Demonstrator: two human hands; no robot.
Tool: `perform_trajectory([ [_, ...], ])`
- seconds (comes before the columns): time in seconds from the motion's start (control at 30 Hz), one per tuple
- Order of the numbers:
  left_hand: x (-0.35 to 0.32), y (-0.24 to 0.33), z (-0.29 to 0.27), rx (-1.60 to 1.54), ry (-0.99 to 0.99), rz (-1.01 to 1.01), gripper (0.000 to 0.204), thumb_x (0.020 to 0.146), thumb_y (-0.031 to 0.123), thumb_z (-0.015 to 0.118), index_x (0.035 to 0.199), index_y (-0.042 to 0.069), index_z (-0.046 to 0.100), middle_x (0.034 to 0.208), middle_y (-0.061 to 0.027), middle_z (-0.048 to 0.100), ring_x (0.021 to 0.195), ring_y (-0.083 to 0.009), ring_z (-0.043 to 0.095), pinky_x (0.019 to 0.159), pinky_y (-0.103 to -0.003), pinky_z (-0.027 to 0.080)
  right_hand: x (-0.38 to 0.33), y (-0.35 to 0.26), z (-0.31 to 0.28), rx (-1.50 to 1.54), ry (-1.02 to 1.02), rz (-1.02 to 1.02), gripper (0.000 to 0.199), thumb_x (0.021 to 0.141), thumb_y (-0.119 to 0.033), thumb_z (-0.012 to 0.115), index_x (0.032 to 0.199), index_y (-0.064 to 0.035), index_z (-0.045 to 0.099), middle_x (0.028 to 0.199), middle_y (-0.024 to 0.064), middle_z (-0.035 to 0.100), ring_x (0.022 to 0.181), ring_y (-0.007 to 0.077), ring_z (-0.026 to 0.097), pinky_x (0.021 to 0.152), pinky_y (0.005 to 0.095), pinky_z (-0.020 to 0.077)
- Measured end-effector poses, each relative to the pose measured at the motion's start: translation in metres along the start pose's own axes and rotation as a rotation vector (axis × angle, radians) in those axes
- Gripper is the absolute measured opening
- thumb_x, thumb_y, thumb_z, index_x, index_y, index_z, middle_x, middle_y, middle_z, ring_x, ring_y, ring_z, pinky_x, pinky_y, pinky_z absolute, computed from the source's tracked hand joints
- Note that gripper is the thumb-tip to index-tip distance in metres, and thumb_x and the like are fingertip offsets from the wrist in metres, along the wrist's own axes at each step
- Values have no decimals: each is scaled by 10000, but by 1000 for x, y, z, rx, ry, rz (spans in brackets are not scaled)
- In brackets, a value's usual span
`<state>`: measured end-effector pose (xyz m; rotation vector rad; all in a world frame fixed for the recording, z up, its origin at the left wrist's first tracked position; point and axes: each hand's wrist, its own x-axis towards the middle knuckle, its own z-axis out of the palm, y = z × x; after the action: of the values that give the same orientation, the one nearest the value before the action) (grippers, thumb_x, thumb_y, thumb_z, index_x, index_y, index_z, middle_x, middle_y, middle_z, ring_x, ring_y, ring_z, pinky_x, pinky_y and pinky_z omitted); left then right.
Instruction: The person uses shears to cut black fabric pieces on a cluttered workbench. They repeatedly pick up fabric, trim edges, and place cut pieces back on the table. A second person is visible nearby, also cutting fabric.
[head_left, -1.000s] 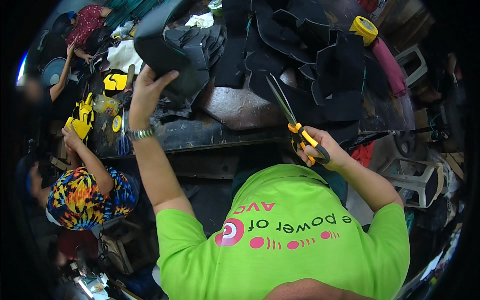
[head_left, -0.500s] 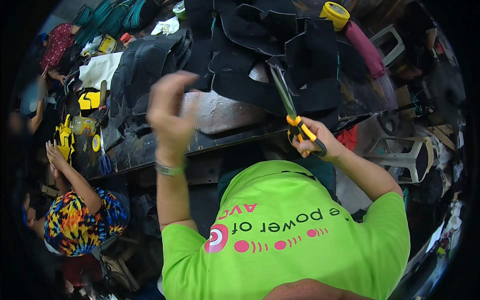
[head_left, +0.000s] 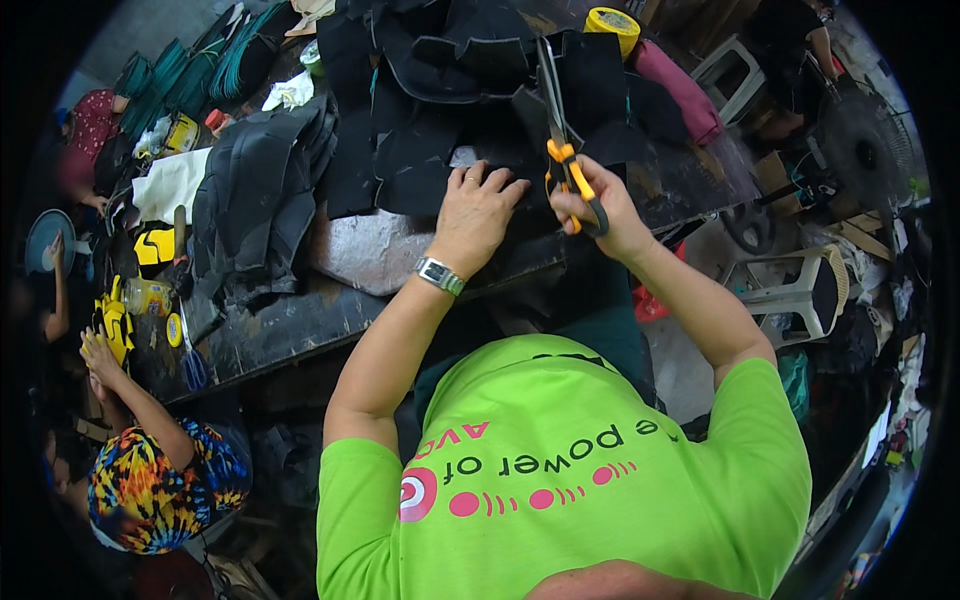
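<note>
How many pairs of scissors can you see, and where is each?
2: orange scissors in the right hand, and blue scissors on the table, near its edge at left. Others may be hidden in the clutter.

Lime-green shirt (head_left: 650, 520): pink, black lettering (head_left: 547, 461), upside down; jar label (head_left: 155, 299) too small to read.

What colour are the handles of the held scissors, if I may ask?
The scissors' handles are yellow-orange and black, clearest in the head view.

Dark scuffed worktable (head_left: 265, 335), pale plastic stool (head_left: 803, 302) at right; black fan (head_left: 862, 150) beyond, grey floor (head_left: 680, 372) below
</note>
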<state>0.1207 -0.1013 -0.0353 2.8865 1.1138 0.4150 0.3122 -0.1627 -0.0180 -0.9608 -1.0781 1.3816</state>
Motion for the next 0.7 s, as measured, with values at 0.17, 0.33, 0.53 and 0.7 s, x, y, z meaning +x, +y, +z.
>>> perform_trajectory([
  [0.17,-19,-29,-44,-499,253,-98,241,847,111,666,1086,84,682,951,-72,698,840,-280,659,762,-334,516,-44,4,3,-55,-97,-28,278,832,-80,738,1011,-62,525,795,1,581,683,42,546,656,215,470],
  [0.33,-63,-62,-73,-1543,365,-322,177,904,3,600,1064,-39,665,1012,-65,700,929,-145,646,855,-286,497,-52,9,0,59,-28,46,290,830,-110,753,1003,-81,522,806,-12,568,711,38,541,639,189,466],
  [0.53,-105,-64,-41,-2023,600,-311,294,921,111,604,1204,30,601,1166,-128,650,1070,-270,627,974,-421,468,-39,21,3,-56,-105,221,287,805,-119,786,945,-88,537,779,-35,547,641,23,526,581,172,437],
  [0.7,-118,-70,-44,-2101,611,-178,423,932,250,630,1292,47,540,1214,-139,627,1183,-300,558,1035,-438,420,-5,29,-7,-266,-119,70,258,819,-78,767,925,-67,533,767,-53,552,694,6,512,632,181,411],
])
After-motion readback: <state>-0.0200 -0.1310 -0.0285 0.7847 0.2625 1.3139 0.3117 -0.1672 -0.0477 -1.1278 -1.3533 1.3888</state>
